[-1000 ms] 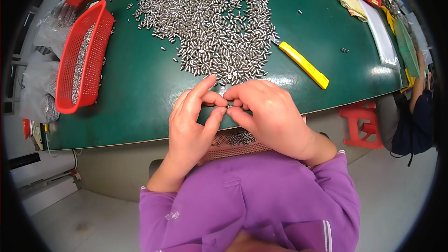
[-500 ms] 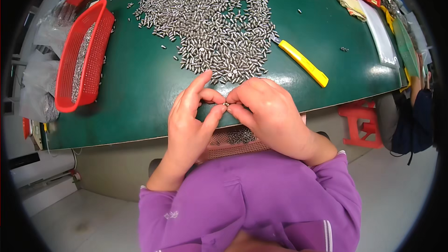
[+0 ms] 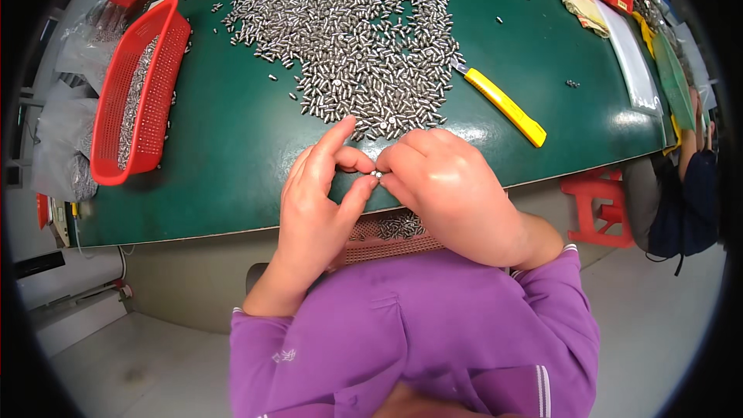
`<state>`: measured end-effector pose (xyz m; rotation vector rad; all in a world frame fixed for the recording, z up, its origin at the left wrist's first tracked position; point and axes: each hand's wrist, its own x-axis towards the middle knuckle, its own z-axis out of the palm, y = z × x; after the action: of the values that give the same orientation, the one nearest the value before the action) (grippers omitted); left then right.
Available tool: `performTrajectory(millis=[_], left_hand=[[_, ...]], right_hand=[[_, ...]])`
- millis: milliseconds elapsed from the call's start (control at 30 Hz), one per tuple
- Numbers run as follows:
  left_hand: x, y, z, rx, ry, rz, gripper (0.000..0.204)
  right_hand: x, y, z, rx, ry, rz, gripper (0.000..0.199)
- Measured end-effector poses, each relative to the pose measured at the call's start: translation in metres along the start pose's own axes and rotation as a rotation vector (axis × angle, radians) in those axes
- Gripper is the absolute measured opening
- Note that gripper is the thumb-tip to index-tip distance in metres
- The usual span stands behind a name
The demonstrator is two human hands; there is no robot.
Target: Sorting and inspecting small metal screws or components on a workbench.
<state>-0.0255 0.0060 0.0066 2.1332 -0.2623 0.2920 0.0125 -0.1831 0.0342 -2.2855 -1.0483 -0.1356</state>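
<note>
A small shiny metal part (image 3: 378, 175) is pinched between the fingertips of both my hands, close to the table's near edge. My left hand (image 3: 311, 190) holds it by thumb and index finger, with the other fingers raised. From the other side, my right hand (image 3: 457, 190) grips it with thumb and forefinger, its remaining fingers curled. The fingers cover most of the part, so its shape cannot be made out. Just beyond my hands spreads a large pile of small, pointed silver metal pieces (image 3: 371, 46) on the green table (image 3: 224, 155).
Right of the pile lies a yellow utility knife (image 3: 507, 107), blade toward the pieces. A red perforated basket (image 3: 161, 108) with metal pieces stands at the left. Below the table edge, a pink basket (image 3: 391, 248) holds more pieces. A red stool (image 3: 596, 209) and another person (image 3: 685, 201) are at right.
My right hand has rolled slightly over at the wrist, and its thumb shows less. The left hand stays almost in place; the metal part remains between the fingertips.
</note>
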Motion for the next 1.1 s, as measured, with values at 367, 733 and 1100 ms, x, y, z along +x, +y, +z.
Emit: performTrajectory(millis=[367,733,1100], left_hand=[[-0.001,-0.007,-0.005,-0.126,0.062,-0.016,0.075],[0.005,0.001,-0.006,0.074,0.051,0.015,0.071],[0.020,0.007,0.017,0.092,0.023,0.116,0.069]], right_hand=[[0.003,0.002,0.004,0.142,0.137,0.023,0.025],[-0.017,0.006,-0.007,0.257,0.081,-0.028,0.021],[-0.001,0.022,0.006,0.052,0.237,0.056,0.017]])
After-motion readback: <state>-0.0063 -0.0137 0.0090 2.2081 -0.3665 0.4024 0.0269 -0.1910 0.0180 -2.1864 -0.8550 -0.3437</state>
